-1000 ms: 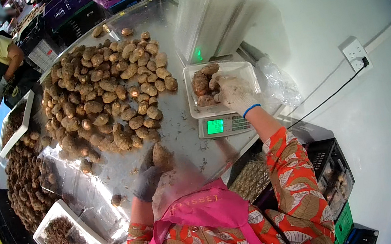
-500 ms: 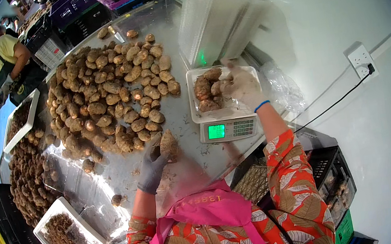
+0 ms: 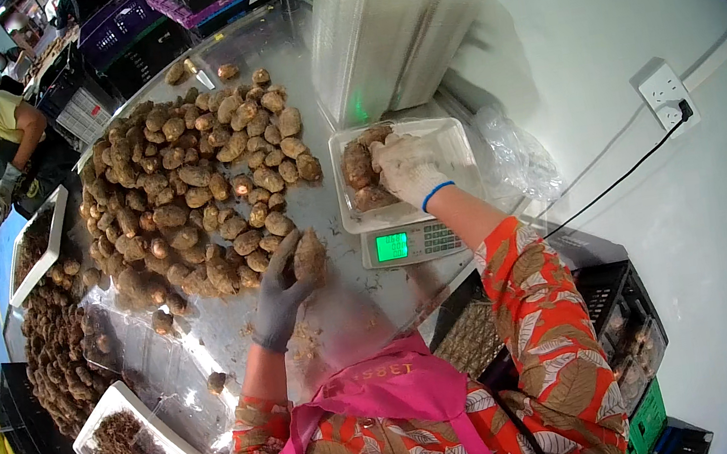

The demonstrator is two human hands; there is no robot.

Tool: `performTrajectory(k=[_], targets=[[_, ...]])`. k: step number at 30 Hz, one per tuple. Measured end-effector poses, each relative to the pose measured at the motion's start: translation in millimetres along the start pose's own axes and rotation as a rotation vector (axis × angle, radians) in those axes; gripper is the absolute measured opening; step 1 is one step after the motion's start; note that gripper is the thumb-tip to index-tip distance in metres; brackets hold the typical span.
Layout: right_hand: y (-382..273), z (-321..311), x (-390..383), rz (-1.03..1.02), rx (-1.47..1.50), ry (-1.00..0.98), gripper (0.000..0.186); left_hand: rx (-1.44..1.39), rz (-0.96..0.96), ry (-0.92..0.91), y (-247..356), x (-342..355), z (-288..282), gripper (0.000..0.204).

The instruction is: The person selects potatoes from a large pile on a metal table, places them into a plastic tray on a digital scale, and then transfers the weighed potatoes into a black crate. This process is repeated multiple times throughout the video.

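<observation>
My left hand [image 3: 280,296], in a grey glove, grips a brown, hairy taro [image 3: 309,258] over the steel table, at the near edge of a large heap of taros [image 3: 182,192]. On a weighing scale [image 3: 412,243] with a lit green display rests a white tray [image 3: 462,204] with several taros [image 3: 358,164] at its left side. My right hand [image 3: 408,167], white-gloved and with a blue band at the wrist, reaches into this tray. Its fingers curl down against the taros, closed on one that the hand mostly hides.
Stacked clear plastic trays [image 3: 383,34] stand behind the scale, beside crumpled plastic film [image 3: 516,154]. White trays with brown scraps [image 3: 134,445] lie at the left. A power cord [image 3: 621,177] runs along the wall. Another person [image 3: 3,138] works at far left.
My right hand has moved left and down within the tray, onto the taros. My left hand still holds its taro, nearly in place. The whole view has shifted slightly.
</observation>
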State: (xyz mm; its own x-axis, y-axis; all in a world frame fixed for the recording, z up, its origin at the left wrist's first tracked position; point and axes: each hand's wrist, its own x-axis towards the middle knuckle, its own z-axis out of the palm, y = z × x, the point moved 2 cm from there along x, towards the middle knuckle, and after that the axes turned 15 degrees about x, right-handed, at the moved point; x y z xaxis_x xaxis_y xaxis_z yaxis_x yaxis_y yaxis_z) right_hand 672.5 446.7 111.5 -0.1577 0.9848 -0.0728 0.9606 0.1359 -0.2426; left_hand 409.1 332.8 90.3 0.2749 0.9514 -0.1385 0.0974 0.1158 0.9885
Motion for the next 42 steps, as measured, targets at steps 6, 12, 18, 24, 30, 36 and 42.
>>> performTrajectory(k=[6, 12, 18, 24, 30, 36, 42], targets=[[54.9, -37.0, -37.8, -0.054, 0.565, 0.427, 0.04, 0.295, 0.145, -0.178, 36.0, 77.0, 50.6, 0.065], [74.2, -51.4, -78.8, 0.361, 1.248, 0.312, 0.041, 1.037, 0.137, -0.016, 56.3, 139.3, 129.8, 0.063], [85.8, -27.3, -125.4, 0.195, 1.648, 0.279, 0.044, 1.018, 0.557, 0.299, 45.5, 110.9, 104.0, 0.046], [2.1, 39.9, -155.8, -0.115, 1.418, -0.114, 0.033, 0.002, -0.165, -0.013, -28.0, 8.7, 54.3, 0.027], [-84.1, 58.7, -156.9, -0.128, 1.094, -0.298, 0.038, -0.831, -0.546, -0.234, -66.4, -58.1, 57.7, 0.067], [-109.2, 72.1, -160.8, -0.193, 1.037, -0.273, 0.041, -0.988, -0.506, -0.222, -67.6, -66.5, 55.9, 0.073], [-113.8, 57.8, -155.4, -0.213, 0.983, -0.26, 0.029, -1.027, -0.538, -0.227, -94.0, -59.9, 45.2, 0.066]])
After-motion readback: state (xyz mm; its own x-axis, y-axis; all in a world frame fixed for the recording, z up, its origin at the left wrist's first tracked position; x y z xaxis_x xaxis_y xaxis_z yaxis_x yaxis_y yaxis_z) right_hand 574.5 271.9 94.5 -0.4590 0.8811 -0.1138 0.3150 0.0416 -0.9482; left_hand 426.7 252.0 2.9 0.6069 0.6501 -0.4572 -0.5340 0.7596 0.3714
